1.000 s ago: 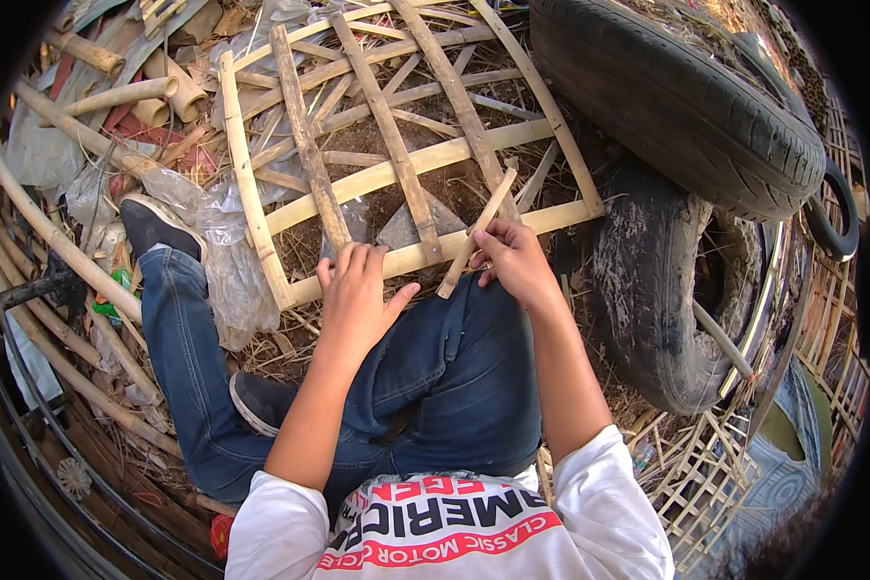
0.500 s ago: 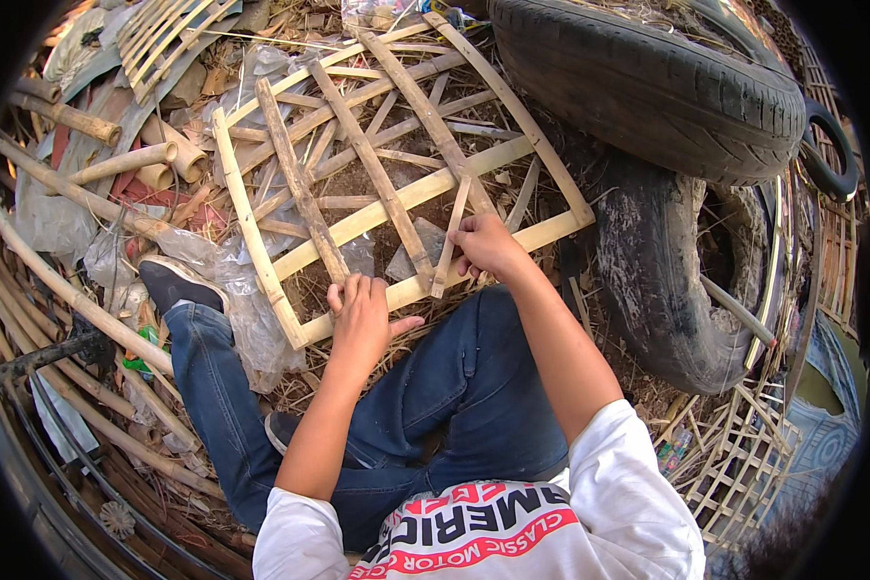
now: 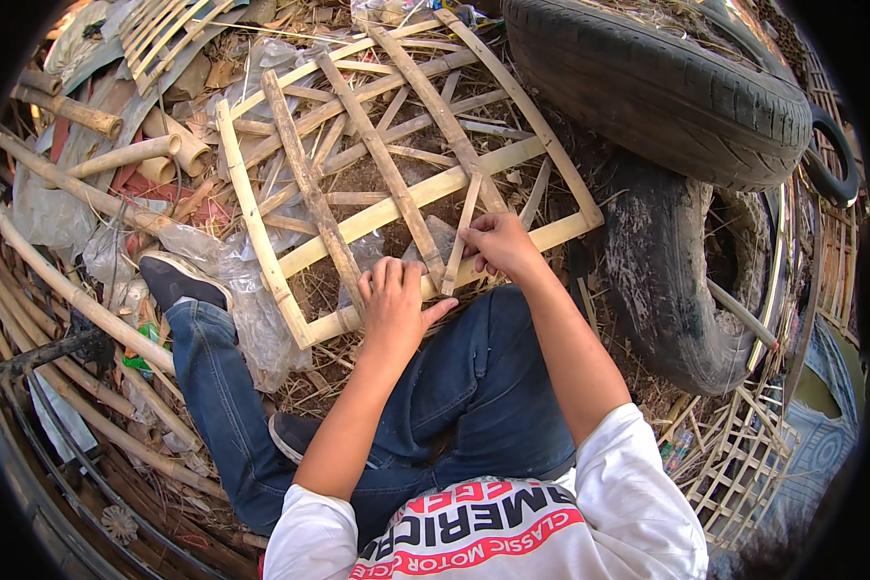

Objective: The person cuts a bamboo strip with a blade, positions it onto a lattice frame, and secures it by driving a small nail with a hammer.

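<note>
A bamboo lattice frame (image 3: 358, 224), made of crossed split strips, lies tilted in front of my knees. My left hand (image 3: 396, 298) is curled over its near bar, with the thumb stretched out to the right. My right hand (image 3: 501, 246) is closed at a short bamboo strip (image 3: 467, 211), its thumb and fingers pinching beside it. That short strip slants across the near part of the lattice, its lower end resting on the near bar between my hands. The right fingertips are partly hidden.
Two worn tyres (image 3: 667, 92) are stacked at the right. Cut bamboo tubes (image 3: 126, 157) and long poles lie to the left, among clear plastic sheeting (image 3: 261, 324). A smaller woven bamboo lattice (image 3: 744, 474) is at the lower right. Straw and scraps cover the ground.
My left hand has slid rightward along the near bar, closer to the short strip. My right hand stays at the strip. The frame appears shifted slightly right in the view.
</note>
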Demonstrator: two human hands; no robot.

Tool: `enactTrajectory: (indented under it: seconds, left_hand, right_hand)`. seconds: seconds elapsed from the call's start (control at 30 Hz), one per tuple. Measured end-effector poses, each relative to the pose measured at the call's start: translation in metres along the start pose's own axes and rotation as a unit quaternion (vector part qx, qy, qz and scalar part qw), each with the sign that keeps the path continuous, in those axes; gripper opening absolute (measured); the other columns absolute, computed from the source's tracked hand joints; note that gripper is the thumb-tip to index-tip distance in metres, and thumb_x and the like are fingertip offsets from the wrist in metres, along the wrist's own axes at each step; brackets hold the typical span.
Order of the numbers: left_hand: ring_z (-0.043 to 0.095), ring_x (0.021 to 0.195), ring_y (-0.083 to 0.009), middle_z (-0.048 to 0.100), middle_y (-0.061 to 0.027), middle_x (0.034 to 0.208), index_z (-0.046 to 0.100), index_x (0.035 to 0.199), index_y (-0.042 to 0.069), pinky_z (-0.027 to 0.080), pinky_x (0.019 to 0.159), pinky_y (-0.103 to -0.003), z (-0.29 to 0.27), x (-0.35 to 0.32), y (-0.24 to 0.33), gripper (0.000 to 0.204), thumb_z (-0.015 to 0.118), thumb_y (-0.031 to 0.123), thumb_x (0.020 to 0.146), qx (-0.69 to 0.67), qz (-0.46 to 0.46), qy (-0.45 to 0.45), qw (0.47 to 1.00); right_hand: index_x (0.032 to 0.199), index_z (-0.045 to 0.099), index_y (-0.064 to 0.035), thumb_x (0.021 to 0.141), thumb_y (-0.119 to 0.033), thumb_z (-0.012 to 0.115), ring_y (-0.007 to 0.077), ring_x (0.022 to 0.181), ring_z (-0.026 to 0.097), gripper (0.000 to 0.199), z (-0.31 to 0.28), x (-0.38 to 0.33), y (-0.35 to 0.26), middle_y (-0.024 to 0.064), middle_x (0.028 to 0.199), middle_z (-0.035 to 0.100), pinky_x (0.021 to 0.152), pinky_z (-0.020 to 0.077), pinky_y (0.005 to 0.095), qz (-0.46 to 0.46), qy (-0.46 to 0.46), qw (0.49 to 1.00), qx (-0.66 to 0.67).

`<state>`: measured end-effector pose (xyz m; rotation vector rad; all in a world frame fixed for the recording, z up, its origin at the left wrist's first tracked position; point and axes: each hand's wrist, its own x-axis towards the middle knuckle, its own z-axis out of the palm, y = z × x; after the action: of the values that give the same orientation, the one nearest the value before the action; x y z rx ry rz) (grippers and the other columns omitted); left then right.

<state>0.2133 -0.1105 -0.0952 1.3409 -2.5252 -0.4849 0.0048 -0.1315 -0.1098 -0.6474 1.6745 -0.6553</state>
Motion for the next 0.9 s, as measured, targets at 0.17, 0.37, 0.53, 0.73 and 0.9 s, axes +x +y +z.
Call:
enactTrajectory:
  seconds: [0.17, 0.37, 0.53, 0.73, 0.9]
  left_hand:
    - [0.047, 0.119, -0.0305, 0.056, -0.0114, 0.111, 0.058, 0.116, 0.006, 0.031, 0.101, -0.049, 0.005, 0.005, 0.003, 0.070, 0.085, 0.046, 0.065, -0.038, 0.000, 0.003, 0.999]
    - [0.045, 0.125, -0.0313, 0.055, -0.0121, 0.115, 0.058, 0.117, 0.004, 0.028, 0.105, -0.051, 0.011, -0.006, -0.008, 0.077, 0.087, 0.048, 0.061, -0.017, -0.017, -0.004, 1.000]
    - [0.046, 0.123, -0.0311, 0.054, -0.0120, 0.114, 0.057, 0.114, 0.004, 0.029, 0.105, -0.050, 0.007, -0.004, -0.006, 0.075, 0.087, 0.046, 0.061, 0.007, -0.011, 0.009, 1.000]
    - [0.055, 0.109, -0.0290, 0.061, -0.0098, 0.104, 0.057, 0.110, 0.005, 0.031, 0.099, -0.047, 0.009, -0.006, -0.019, 0.066, 0.086, 0.043, 0.063, 0.011, -0.030, -0.035, 0.999]
    - [0.063, 0.089, -0.0297, 0.066, -0.0089, 0.086, 0.056, 0.101, 0.006, 0.031, 0.093, -0.045, 0.010, -0.002, -0.033, 0.059, 0.086, 0.041, 0.064, -0.019, -0.027, -0.055, 0.998]
  right_hand:
    - [0.092, 0.067, 0.0039, 0.088, -0.018, 0.068, 0.0190, 0.058, 0.067, 0.023, 0.004, -0.029, -0.007, 0.0134, 0.072, 0.070, 0.049, 0.0512, 0.0324, -0.053, 0.086, 0.993, -0.057]
    - [0.108, 0.060, -0.0031, 0.075, -0.013, 0.076, 0.0319, 0.094, 0.065, 0.038, -0.004, -0.077, 0.009, 0.0156, 0.095, 0.067, 0.081, 0.0520, 0.0424, -0.261, 0.218, 0.879, -0.334]
    - [0.131, 0.047, -0.0086, 0.066, -0.017, 0.084, 0.0327, 0.121, 0.053, 0.075, -0.016, -0.053, 0.001, 0.0149, 0.122, 0.057, 0.107, 0.0372, 0.0519, -0.235, 0.193, 0.818, -0.488]
    - [0.137, 0.042, -0.0098, 0.061, -0.017, 0.087, 0.0347, 0.126, 0.050, 0.088, -0.023, -0.050, 0.003, 0.0153, 0.123, 0.056, 0.113, 0.0311, 0.0556, -0.246, 0.155, 0.794, -0.535]
    - [0.130, 0.048, -0.0085, 0.064, -0.014, 0.086, 0.0337, 0.123, 0.052, 0.077, -0.020, -0.062, 0.004, 0.0167, 0.123, 0.057, 0.107, 0.0383, 0.0490, -0.319, 0.184, 0.779, -0.508]
